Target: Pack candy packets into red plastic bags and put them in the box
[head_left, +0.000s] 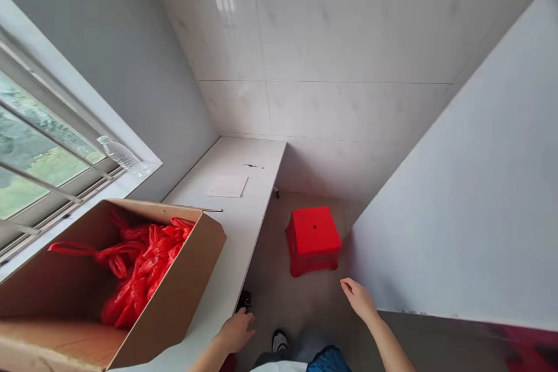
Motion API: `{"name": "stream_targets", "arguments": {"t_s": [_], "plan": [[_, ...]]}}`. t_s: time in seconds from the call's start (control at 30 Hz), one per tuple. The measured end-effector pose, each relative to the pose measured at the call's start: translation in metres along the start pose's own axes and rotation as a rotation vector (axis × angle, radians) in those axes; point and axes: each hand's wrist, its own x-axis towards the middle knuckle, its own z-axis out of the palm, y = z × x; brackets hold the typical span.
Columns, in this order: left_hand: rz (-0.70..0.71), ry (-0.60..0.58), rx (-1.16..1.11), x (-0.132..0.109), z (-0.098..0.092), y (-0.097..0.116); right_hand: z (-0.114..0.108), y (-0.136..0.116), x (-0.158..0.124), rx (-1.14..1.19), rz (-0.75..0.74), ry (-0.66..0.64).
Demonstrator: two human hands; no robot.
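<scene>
My left hand (236, 331) hangs at the front edge of a white counter (238, 197), its fingers curled. A small black object (244, 300) lies just beyond those fingers, and I cannot tell whether they touch it. My right hand (358, 299) is out over the floor, holding nothing, with its fingers apart. The nearest thing to it is a red plastic stool (314, 238), which stands a short way ahead. An open cardboard box (174, 285) on the counter, left of my left hand, holds a heap of red plastic bags (143, 267).
A sheet of white paper (227, 185) lies on the counter, with a plastic water bottle (118, 154) on the barred window's sill (131, 186). Tiled wall (326, 40) stands ahead. A white partition (453, 174) bounds the right side, above a tan floor (296, 302).
</scene>
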Motion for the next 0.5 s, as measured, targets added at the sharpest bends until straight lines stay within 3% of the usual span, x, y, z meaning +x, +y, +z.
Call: {"name": "stream_targets", "arguments": {"t_s": [0.13, 0.23, 0.37, 0.5], "plan": [[0.031, -0.031, 0.138, 0.014, 0.003, 0.056, -0.031, 0.052, -0.055, 0.061, 0.063, -0.04], [0.092, -0.056, 0.209, 0.026, 0.022, 0.122, -0.053, 0.097, -0.104, 0.115, 0.102, -0.055], [0.225, -0.132, 0.309, 0.044, 0.073, 0.247, -0.106, 0.176, -0.178, 0.194, 0.212, -0.002], [0.421, -0.237, 0.397, 0.058, 0.135, 0.398, -0.187, 0.264, -0.241, 0.278, 0.341, 0.143]]}}
